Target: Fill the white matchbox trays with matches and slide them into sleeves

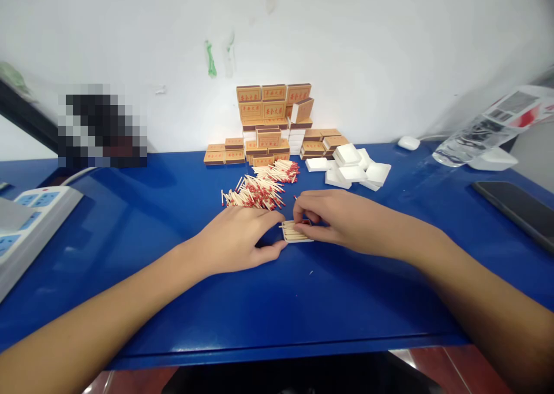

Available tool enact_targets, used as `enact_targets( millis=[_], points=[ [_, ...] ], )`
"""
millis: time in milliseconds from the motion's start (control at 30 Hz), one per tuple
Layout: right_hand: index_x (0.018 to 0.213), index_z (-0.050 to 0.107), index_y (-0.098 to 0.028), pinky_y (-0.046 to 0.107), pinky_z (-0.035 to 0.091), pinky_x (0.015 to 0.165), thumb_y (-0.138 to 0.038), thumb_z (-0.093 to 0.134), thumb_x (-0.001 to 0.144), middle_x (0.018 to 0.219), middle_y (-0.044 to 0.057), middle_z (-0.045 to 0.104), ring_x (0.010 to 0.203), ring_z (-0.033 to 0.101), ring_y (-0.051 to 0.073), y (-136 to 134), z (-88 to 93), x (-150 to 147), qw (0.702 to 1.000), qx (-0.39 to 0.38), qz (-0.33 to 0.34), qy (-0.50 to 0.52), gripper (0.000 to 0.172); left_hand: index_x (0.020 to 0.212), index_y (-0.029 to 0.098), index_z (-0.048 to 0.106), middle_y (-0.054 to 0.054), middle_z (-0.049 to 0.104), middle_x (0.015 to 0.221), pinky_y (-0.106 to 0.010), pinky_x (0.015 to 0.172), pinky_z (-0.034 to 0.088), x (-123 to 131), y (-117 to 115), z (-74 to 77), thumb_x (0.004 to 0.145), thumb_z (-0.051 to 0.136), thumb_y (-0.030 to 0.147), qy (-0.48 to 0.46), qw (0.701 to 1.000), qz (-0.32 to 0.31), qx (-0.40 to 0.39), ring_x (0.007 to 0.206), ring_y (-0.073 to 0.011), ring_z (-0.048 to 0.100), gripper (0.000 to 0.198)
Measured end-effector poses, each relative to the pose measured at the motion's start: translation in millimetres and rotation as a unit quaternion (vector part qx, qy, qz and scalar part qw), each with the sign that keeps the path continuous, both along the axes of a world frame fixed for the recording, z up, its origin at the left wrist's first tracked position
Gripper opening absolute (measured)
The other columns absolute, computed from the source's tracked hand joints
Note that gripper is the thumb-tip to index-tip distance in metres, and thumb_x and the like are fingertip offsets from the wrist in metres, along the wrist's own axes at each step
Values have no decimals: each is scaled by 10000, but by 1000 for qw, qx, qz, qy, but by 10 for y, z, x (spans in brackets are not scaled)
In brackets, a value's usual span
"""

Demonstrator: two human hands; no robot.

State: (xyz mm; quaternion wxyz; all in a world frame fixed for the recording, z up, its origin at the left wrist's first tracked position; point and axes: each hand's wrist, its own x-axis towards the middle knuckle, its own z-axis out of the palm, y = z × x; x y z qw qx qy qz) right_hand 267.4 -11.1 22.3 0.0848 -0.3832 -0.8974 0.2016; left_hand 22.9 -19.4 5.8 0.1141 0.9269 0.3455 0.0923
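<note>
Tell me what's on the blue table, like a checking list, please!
Surface: blue table, smooth.
Job's things: small white tray with matches in it; loose red-tipped matches heaped behind it.
Clutter: brown matchboxes stacked at the wall; empty white trays; phone; clear plastic bag.
Hands: left hand steadies the tray's left end; right hand pinches matches over it.
Cables: power strip at the left edge, with a white lead.
Surroundings: white wall with green smudges.
</note>
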Motion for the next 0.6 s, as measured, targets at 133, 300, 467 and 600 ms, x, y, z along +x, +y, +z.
enact_targets(
  millis=[133,300,467,600],
  points=[
    [859,599,-212,291,327,641,-342,562,988,838,18,645,710,522,155,-4,-17,-15,1000,-15,-6,6,187,1136,188,700,-1,693,765,-264,573,387,3,-2,5,952,627,376,-3,1000,-4,4,631,-154,627,273],
    [873,604,-217,292,317,632,-340,562,985,830,12,633,693,501,152,24,-7,23,1000,-13,-9,6,172,1120,185,705,-1,698,770,-268,570,397,6,-4,4,950,628,377,-6,1000,-5,8,632,-154,631,267],
    [862,613,-216,293,307,620,-332,575,966,795,6,616,661,489,146,46,36,64,1000,6,-15,-1,160,1184,188,705,-10,710,800,-271,569,417,-5,-4,-11,950,621,388,-5,1000,2,9,646,-158,643,320],
    [851,619,-215,297,308,625,-331,575,960,803,13,621,664,489,151,30,32,42,1000,-2,-12,-18,165,1185,191,702,-3,705,786,-278,571,420,5,-2,0,955,614,387,-3,1000,-5,5,638,-156,639,314]
  ],
)
